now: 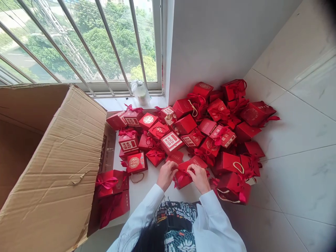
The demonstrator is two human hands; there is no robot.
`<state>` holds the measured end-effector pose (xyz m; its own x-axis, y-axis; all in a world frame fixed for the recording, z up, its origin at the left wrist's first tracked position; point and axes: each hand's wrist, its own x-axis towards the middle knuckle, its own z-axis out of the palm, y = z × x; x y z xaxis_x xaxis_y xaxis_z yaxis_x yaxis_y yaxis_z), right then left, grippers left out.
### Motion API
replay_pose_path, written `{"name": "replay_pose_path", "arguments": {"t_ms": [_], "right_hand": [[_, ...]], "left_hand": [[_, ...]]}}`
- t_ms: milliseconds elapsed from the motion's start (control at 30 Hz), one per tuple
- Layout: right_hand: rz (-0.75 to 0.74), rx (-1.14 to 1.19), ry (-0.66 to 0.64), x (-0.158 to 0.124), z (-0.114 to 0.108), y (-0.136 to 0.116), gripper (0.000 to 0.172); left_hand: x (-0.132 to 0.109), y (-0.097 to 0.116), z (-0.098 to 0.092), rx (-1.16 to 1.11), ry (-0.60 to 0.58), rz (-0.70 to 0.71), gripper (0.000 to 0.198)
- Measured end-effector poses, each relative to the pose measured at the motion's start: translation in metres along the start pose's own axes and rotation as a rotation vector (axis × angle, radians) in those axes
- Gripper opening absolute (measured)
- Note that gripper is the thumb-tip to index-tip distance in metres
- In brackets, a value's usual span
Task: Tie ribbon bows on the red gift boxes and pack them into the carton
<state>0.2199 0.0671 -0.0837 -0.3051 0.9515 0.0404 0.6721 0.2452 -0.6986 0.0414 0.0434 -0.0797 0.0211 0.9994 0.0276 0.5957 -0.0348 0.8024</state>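
Note:
In front of me on the white surface sits a small red gift box (187, 182), with a red ribbon (184, 172) across its top. The fingers of my left hand (167, 174) are pinched on the ribbon at the box's left side. From the right, my right hand (198, 177) pinches the ribbon too, thumb and fingertips close together over the box. Part of the ribbon is hidden under my fingers. Close behind lies a red box with a white printed panel (171, 141), and to the left a red box with a gold round emblem (136, 162).
Many more red boxes (220, 110) with ribbons and cord handles are heaped against the wall. A large open cardboard box (56, 161) takes up the left side. A clear plastic bag (140, 91) stands by the barred window (105, 45). Tiled wall (301, 140) bounds the right.

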Motion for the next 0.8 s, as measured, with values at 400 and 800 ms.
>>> {"name": "replay_pose_path", "arguments": {"t_ms": [400, 800], "right_hand": [[-0.085, -0.149, 0.084, -0.031, -0.018, 0.004, 0.021], [-0.273, -0.29, 0.066, -0.052, -0.003, -0.009, 0.022]], "left_hand": [[-0.035, 0.01, 0.017, 0.137, -0.078, 0.037, 0.005], [-0.033, 0.009, 0.019, -0.123, -0.072, -0.023, 0.008]]}}
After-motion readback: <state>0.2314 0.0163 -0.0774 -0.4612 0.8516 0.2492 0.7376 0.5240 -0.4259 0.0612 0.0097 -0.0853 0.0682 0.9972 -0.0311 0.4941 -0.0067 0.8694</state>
